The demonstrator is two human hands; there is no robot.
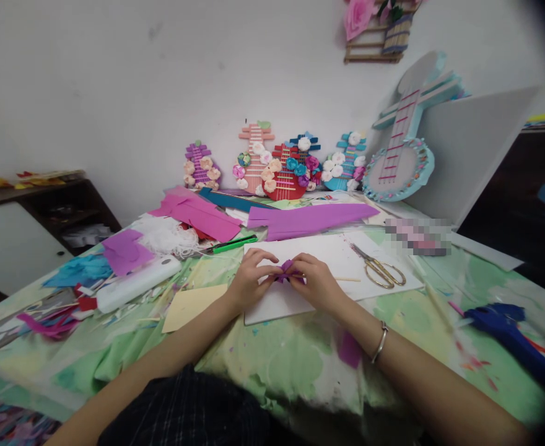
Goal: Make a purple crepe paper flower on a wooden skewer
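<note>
My left hand (255, 277) and my right hand (316, 280) meet over a white board (272, 313). Between their fingertips they pinch a small piece of purple crepe paper (285, 270), its shape partly hidden by the fingers. A thin wooden stick (348, 279) shows beyond my right hand; whether the hand holds it or it lies on the board I cannot tell. Gold-handled scissors (380, 267) lie on the board to the right. Another purple scrap (349, 349) rests on the cloth under my right forearm.
A blue glue gun (500, 325) lies at right. Purple (314, 220) and pink (202, 214) paper sheets and a green cutter (235, 244) lie behind the board. White string (168, 238) and paper scraps cover the left. Flower-decorated lute shapes (286, 176) lean on the wall.
</note>
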